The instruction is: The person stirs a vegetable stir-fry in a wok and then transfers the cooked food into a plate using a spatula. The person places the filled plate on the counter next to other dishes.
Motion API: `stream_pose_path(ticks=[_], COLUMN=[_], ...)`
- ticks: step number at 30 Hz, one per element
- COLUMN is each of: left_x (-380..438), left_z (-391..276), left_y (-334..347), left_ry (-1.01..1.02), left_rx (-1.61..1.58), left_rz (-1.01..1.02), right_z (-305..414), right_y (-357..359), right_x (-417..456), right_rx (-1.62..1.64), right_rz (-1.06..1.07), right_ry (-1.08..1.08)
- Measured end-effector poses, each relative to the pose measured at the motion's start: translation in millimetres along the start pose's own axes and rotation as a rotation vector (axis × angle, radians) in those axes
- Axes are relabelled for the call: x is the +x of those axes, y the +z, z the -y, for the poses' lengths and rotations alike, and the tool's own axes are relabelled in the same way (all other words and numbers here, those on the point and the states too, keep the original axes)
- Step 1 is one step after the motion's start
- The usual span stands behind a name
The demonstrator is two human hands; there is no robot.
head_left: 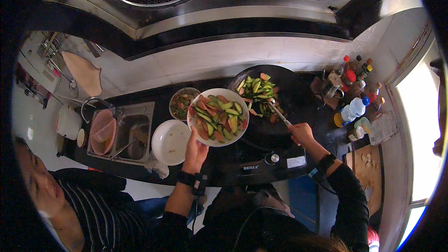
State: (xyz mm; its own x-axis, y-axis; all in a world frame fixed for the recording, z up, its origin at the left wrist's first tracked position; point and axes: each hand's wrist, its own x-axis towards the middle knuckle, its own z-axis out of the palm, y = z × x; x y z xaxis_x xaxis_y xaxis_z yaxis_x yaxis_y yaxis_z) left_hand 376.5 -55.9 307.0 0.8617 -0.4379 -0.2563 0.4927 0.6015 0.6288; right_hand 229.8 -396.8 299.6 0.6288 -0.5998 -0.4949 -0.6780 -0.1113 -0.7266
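Observation:
My left hand (196, 154) grips the near rim of a white plate (241, 138), its thumb on the inside edge. Sliced cucumber and pinkish sausage-like slices (218, 117) fill the plate, which is held above the counter beside the wok. In my right hand (301, 133) is the handle of a cooking utensil (280, 113), with its far end among the food in the dark wok (290, 77). More cucumber and pink slices (257, 89) are heaped in the wok's far left part. The utensil's head is partly hidden by food.
A white bowl (168, 143) and a bowl of mixed food (182, 103) stand left of the plate. Further left is the sink (150, 122) with a pink basin (105, 133). Bottles (353, 108) crowd the right. A person (87, 210) stands at left; the range hood (224, 14) hangs above.

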Motion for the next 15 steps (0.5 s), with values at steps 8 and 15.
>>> stream_pose_path(ticks=[8,15], left_x=[14.4,19.9], left_z=[12.1,20.5], left_y=[-3.5,22.1], left_ry=[-0.049,-0.103], left_rx=[0.023,0.043], left_rz=[0.063,0.192], right_z=[-12.1,26.8], right_y=[-49.7,-88.7], right_x=[-43.2,-105.4], right_rx=[0.109,0.053], right_rz=[-0.005,0.029], right_ry=[-0.005,-0.071])
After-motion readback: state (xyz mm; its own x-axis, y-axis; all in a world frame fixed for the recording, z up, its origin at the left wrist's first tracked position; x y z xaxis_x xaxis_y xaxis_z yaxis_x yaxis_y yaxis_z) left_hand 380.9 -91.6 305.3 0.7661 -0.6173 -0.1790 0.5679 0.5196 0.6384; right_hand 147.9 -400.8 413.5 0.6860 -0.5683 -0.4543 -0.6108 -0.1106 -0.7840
